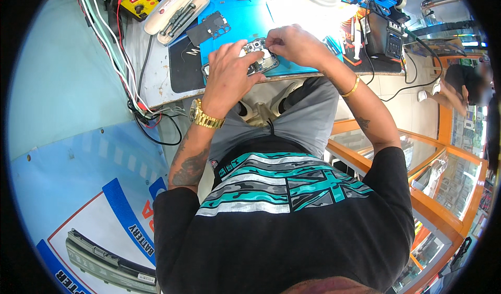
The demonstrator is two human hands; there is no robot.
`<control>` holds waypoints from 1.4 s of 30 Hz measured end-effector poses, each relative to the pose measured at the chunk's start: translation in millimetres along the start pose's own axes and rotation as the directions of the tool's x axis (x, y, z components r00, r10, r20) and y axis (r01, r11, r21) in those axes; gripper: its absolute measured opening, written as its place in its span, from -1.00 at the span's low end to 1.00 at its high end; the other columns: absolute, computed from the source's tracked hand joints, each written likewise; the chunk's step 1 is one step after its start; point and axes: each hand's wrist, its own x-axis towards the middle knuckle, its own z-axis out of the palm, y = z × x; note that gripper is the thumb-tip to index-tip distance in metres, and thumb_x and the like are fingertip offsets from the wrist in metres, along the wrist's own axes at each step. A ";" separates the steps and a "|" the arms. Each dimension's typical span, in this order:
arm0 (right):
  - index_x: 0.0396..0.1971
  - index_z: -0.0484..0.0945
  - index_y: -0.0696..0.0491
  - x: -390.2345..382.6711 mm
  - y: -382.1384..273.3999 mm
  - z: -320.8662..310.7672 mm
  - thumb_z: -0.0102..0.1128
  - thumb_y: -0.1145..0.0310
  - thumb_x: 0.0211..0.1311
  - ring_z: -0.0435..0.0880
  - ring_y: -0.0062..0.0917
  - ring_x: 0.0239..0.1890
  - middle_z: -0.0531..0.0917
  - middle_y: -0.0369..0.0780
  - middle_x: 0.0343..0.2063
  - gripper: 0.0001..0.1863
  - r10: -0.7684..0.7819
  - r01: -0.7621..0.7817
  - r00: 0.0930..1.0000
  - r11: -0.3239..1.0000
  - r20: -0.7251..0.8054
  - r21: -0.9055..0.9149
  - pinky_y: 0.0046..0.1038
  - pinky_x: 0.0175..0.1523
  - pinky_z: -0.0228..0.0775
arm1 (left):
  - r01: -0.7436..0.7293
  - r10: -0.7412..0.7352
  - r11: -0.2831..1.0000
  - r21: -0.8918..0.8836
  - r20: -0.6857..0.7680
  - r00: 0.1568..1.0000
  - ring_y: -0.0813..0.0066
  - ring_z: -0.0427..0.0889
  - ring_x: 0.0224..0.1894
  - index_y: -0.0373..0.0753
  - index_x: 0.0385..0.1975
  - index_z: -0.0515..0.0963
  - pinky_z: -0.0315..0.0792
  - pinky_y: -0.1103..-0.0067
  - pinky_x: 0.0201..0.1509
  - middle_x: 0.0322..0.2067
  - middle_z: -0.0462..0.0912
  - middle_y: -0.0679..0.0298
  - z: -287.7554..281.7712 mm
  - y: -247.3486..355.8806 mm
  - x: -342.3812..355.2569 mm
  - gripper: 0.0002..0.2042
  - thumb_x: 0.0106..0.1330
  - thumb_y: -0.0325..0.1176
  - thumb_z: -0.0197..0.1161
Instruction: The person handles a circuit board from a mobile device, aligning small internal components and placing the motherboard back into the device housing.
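Observation:
An opened phone (259, 59) with its inner parts bare lies on a blue mat (245, 20) at the near edge of the workbench. My left hand (228, 72), with a gold watch on its wrist, rests over the phone's left half and holds it down. My right hand (295, 44), with a gold bangle on its wrist, pinches at the phone's upper right end with its fingertips. Whether a small part or tool sits between those fingers is hidden. A black inner cover plate (210, 27) lies on the mat just beyond the phone.
An open white tool case (176, 12) with screwdrivers lies at the back left, beside a yellow meter (138, 0) and a bundle of cables (125, 69). A black soldering station (385, 38) stands at the right. Glass display counters (438, 174) run along my right, where another person (462, 87) sits.

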 end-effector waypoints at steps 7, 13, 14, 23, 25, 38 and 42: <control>-0.39 0.70 0.13 7.8 1.5 -2.6 0.22 0.44 0.09 0.71 -0.14 -0.31 0.71 -0.05 -0.46 -0.87 -0.041 0.041 0.999 0.999 0.022 -0.026 -0.23 -0.12 0.52 | 0.013 -0.016 0.998 0.064 0.044 0.999 0.16 0.44 0.19 0.09 0.01 0.67 0.25 0.27 0.23 0.16 0.52 0.14 0.5 4.5 -1.5 -0.53 0.01 -0.17 0.51; -0.36 0.69 0.15 17.0 -1.9 -8.5 0.25 0.45 0.12 0.70 -0.26 -0.44 0.72 -0.08 -0.49 -0.87 -0.063 0.080 0.990 0.988 0.130 -0.133 -0.34 -0.22 0.51 | -0.007 0.001 0.994 0.112 0.053 0.999 0.14 0.43 0.20 0.12 0.01 0.67 0.25 0.26 0.22 0.19 0.49 0.11 0.2 6.4 -2.1 -0.57 0.07 -0.16 0.47; -0.38 0.69 0.15 18.2 -2.5 -9.6 0.25 0.44 0.10 0.69 -0.28 -0.45 0.71 -0.09 -0.51 -0.88 -0.045 0.062 0.989 0.991 0.142 -0.118 -0.34 -0.24 0.50 | -0.007 0.000 0.992 0.124 0.063 0.998 0.13 0.43 0.21 0.13 0.02 0.67 0.25 0.26 0.22 0.20 0.49 0.10 -0.1 7.1 -1.9 -0.58 0.08 -0.15 0.46; -0.47 0.67 0.13 25.8 -2.7 -8.7 0.30 0.36 0.04 0.65 -0.34 -0.51 0.68 -0.13 -0.59 -0.86 -0.012 0.039 0.985 0.987 0.172 -0.155 -0.35 -0.30 0.48 | -0.023 0.018 0.987 0.162 0.035 0.999 0.06 0.41 0.24 0.11 0.08 0.65 0.23 0.23 0.27 0.24 0.46 -0.02 5.7 8.1 -6.2 -0.57 0.15 -0.13 0.41; -0.48 0.67 0.13 29.5 -3.1 -8.8 0.31 0.35 0.02 0.64 -0.38 -0.54 0.67 -0.15 -0.61 -0.85 0.031 -0.005 0.985 0.988 0.170 -0.153 -0.36 -0.32 0.47 | -0.022 0.016 0.987 0.159 0.036 0.999 0.05 0.41 0.25 0.12 0.08 0.65 0.22 0.23 0.28 0.24 0.46 -0.03 4.9 8.7 -6.4 -0.56 0.15 -0.12 0.41; -0.48 0.63 0.15 37.3 5.1 -12.5 0.34 0.36 0.01 0.55 -0.60 -0.60 0.60 -0.26 -0.65 -0.84 0.119 -0.132 0.947 0.991 0.299 0.023 -0.46 -0.46 0.39 | -0.020 0.017 0.989 0.146 0.021 1.000 0.02 0.42 0.24 0.12 0.07 0.66 0.20 0.22 0.30 0.24 0.46 -0.02 7.9 5.1 -7.4 -0.57 0.15 -0.12 0.41; -0.34 0.68 0.14 15.4 17.1 -24.0 0.33 0.41 0.10 0.65 -0.58 -0.48 0.66 -0.24 -0.58 -0.85 0.138 -0.172 0.982 0.929 0.127 0.327 -0.41 -0.34 0.48 | -0.013 0.011 0.992 0.128 0.019 1.000 0.04 0.42 0.25 0.07 0.05 0.65 0.21 0.23 0.29 0.25 0.45 -0.02 5.9 3.7 -9.0 -0.57 0.13 -0.13 0.43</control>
